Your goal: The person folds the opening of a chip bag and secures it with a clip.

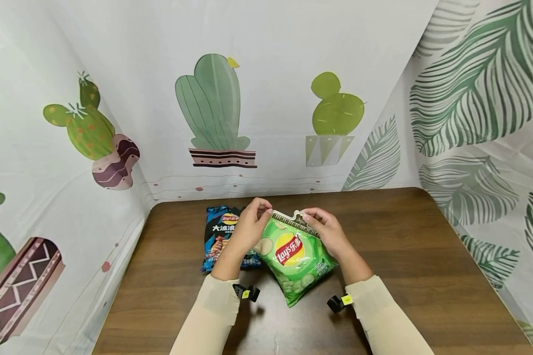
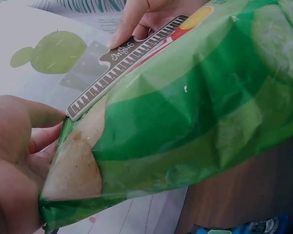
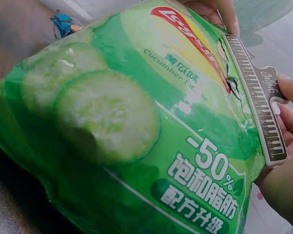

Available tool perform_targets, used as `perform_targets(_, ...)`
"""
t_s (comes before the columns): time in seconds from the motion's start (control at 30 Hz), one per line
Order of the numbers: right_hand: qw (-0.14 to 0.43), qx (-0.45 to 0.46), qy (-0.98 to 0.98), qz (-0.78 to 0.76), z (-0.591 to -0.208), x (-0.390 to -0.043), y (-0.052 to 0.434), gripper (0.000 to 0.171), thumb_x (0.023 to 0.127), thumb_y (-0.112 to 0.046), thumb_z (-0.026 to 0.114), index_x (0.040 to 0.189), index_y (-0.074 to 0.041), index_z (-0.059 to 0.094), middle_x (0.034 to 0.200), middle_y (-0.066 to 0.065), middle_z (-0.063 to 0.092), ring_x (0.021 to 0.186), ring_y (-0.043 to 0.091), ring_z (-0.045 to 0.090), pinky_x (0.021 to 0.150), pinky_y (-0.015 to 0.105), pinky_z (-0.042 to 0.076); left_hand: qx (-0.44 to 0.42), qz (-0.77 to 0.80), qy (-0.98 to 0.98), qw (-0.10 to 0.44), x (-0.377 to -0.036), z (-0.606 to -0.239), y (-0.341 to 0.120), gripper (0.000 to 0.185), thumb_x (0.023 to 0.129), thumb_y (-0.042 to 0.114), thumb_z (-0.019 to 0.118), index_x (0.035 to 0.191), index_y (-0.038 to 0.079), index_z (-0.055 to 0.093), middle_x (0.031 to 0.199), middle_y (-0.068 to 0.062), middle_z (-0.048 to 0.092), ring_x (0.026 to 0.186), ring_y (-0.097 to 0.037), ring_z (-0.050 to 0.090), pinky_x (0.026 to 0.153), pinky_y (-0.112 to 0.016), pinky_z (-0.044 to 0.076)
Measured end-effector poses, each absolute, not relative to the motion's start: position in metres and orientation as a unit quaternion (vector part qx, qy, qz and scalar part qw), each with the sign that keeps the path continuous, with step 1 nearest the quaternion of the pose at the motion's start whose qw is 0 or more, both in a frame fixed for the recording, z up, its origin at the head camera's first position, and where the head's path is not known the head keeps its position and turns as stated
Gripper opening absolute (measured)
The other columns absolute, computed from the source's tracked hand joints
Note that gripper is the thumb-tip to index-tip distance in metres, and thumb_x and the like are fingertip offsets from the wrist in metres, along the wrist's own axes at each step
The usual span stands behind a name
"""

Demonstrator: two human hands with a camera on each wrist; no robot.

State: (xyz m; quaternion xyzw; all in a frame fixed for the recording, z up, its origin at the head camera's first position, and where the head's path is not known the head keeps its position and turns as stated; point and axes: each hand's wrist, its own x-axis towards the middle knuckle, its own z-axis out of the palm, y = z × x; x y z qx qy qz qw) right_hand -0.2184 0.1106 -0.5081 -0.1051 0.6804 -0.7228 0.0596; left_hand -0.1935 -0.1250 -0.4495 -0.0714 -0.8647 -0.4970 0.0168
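The person is wearing long, close-fitting cream sleeves (image 1: 213, 315) reaching down to both wrists. A small black camera clip with a yellow tag (image 1: 247, 293) is sitting at each cuff, and both hands are showing bare beyond the sleeves.

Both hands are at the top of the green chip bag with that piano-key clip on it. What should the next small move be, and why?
Probably slide or pull the clip off sideways. It spans the top of the green chip bag, the right hand pinches the clip's tab, and the left hand grips the bag's other top corner, bracing it.
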Motion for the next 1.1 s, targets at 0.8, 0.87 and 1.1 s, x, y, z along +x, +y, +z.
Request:
perform_targets(0.8,0.062,-0.078,0.687,-0.720,-0.509,-0.217,0.112,0.038,0.099,-0.019,0.065,0.126,0.008,0.062,0.094,-0.011,0.064,0.089,0.008,0.055,0.079,0.020,0.049,-0.044,-0.528,-0.847,0.043,-0.192,-0.448,-0.140,0.013,0.104,0.029,0.057,0.108,0.022,0.068,0.104,0.000,0.071,0.096,-0.016,0.064,0.082,-0.035,0.053)
perform_targets(0.87,0.060,-0.073,0.689,-0.718,-0.510,-0.217,0.113,0.038,0.099,-0.020,0.065,0.126,0.008,0.062,0.093,-0.011,0.063,0.089,0.008,0.054,0.079,0.020,0.049,-0.044,-0.539,-0.840,0.047,-0.192,-0.449,-0.141,0.013,0.104,0.028,0.057,0.108,0.021,0.068,0.104,-0.002,0.071,0.096,-0.016,0.067,0.083,-0.034,0.054)
perform_targets(1.1,0.055,-0.066,0.698,-0.711,-0.511,-0.217,0.114,0.039,0.100,-0.022,0.065,0.126,0.006,0.063,0.092,-0.010,0.062,0.088,0.008,0.054,0.079,0.020,0.049,-0.034,-0.574,-0.815,0.075,-0.192,-0.450,-0.144,0.012,0.103,0.022,0.058,0.107,0.018,0.069,0.102,-0.005,0.071,0.096,-0.019,0.070,0.082,-0.033,0.055)
